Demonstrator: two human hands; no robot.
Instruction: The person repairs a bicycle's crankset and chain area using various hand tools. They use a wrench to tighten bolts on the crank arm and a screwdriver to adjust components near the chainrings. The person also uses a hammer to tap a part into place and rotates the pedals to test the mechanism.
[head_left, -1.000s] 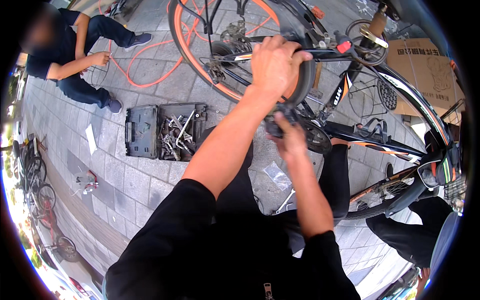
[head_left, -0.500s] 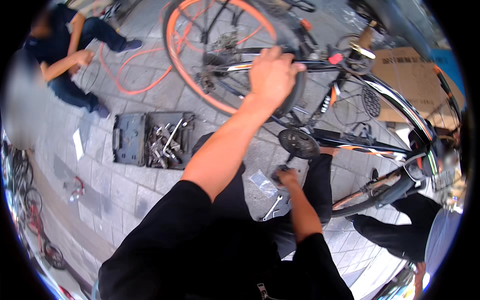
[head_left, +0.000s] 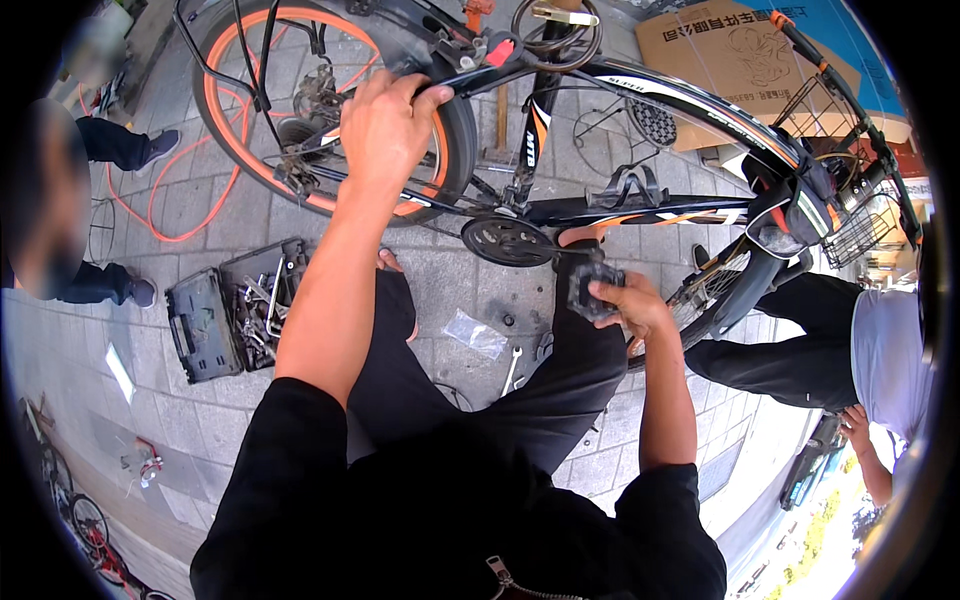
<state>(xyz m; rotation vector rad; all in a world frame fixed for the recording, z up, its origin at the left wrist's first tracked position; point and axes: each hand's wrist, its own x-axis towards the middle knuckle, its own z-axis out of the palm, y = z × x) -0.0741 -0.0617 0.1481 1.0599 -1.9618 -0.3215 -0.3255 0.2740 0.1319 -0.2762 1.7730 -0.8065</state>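
A black bicycle with orange and white trim stands across the upper half of the head view. My left hand [head_left: 388,125] is closed around a frame tube beside the orange-rimmed rear wheel [head_left: 222,92]; the fingertips are partly hidden behind the tube. With my right hand [head_left: 638,303] I grip a black pedal [head_left: 592,288] above my right knee, thumb on its near face. The pedal sits to the right of and below the black chainring [head_left: 505,242], whose crank is partly hidden.
An open toolbox [head_left: 205,325] of sockets lies at the left. Between my legs are a clear plastic bag [head_left: 474,334] and a wrench [head_left: 513,368]. Cardboard [head_left: 700,50] leans behind the bicycle. An orange hose [head_left: 165,237] crosses the paving. People stand at both sides.
My right hand has swung to the right with the pedal, turning the crank. My left hand stays on the frame tube. The whole view has shifted, so the bicycle appears further left.
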